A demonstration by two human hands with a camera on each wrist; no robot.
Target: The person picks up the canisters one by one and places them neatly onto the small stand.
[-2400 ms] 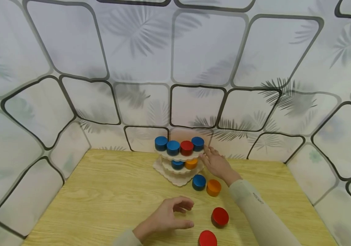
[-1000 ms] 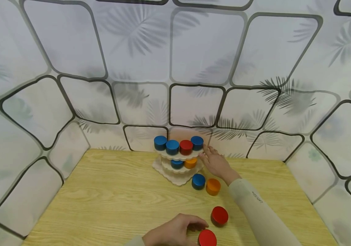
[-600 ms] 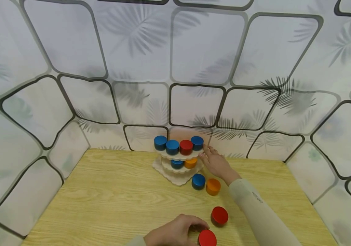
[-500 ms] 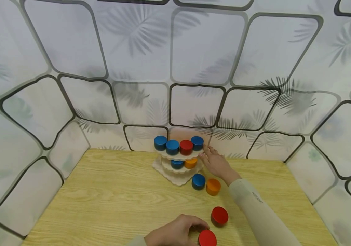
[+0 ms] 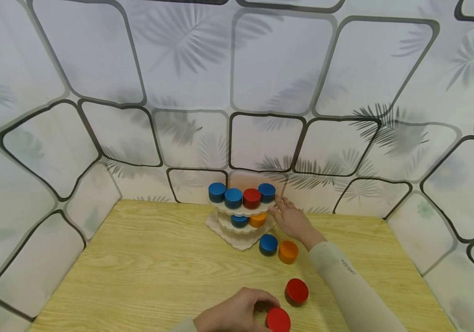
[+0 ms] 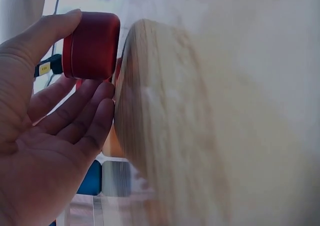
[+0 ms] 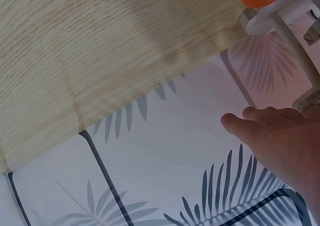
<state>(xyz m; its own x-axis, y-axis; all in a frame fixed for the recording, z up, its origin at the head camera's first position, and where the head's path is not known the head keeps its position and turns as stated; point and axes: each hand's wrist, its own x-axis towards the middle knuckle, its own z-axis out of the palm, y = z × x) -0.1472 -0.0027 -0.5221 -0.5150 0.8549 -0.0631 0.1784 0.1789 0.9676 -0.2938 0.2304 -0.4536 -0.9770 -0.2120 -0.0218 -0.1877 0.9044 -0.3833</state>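
Note:
My left hand [image 5: 237,311] pinches a red round tin [image 5: 279,320] near the table's front edge; in the left wrist view thumb and fingers lie on the red tin [image 6: 95,45]. My right hand [image 5: 295,222] reaches to the right side of a white tiered stand [image 5: 242,241], fingers extended at its top tier. In the right wrist view the right hand [image 7: 280,141] is beside the stand's edge; whether it touches is unclear. Several blue tins [image 5: 233,198] and one red tin [image 5: 252,198] stand on the top tier, with a blue and an orange tin [image 5: 257,220] on the tier below.
A blue tin [image 5: 268,245] and an orange tin [image 5: 288,251] stand on the wooden table [image 5: 145,258] just right of the stand's front. Another red tin [image 5: 297,292] is behind and right of the held one. A patterned wall covering [image 5: 195,138] rises behind the table.
The left hand has moved down and right from beside the table's middle to the nearest red tin and taken hold of it. The tin has shifted very slightly. The right hand has stayed at the stand.

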